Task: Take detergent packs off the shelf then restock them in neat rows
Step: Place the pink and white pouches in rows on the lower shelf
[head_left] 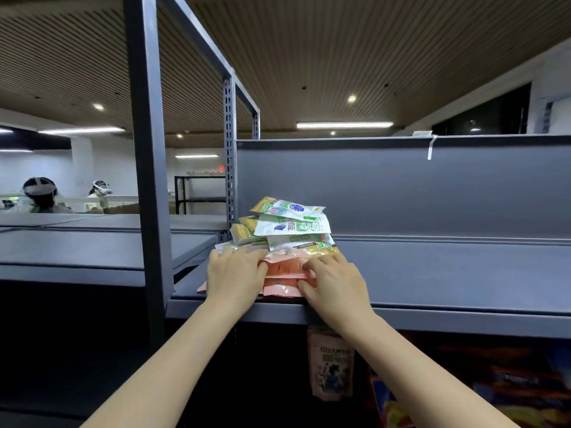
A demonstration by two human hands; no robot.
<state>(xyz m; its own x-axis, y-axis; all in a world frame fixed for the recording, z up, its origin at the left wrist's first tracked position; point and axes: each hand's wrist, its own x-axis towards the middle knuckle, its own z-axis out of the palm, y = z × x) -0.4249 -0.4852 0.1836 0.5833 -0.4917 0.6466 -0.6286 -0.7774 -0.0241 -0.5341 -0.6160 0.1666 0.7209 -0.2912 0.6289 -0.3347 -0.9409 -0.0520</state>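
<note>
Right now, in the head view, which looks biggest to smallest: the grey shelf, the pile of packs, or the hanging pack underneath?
1. Grey shelf
2. Pile of packs
3. Hanging pack, nearer the camera, so its true size is unsure.

Two bare forearms enter from the bottom edge, at about seven and five o'clock. No sleeve, cuff or glove shows on either one; both are uncovered from the lower frame edge up to the wrist. The left hand [234, 274] and the right hand [335, 284] carry no ring, watch, bracelet or strap. The fingernails that show look short and unpainted. Nothing more of the person's body or clothing shows.
</note>
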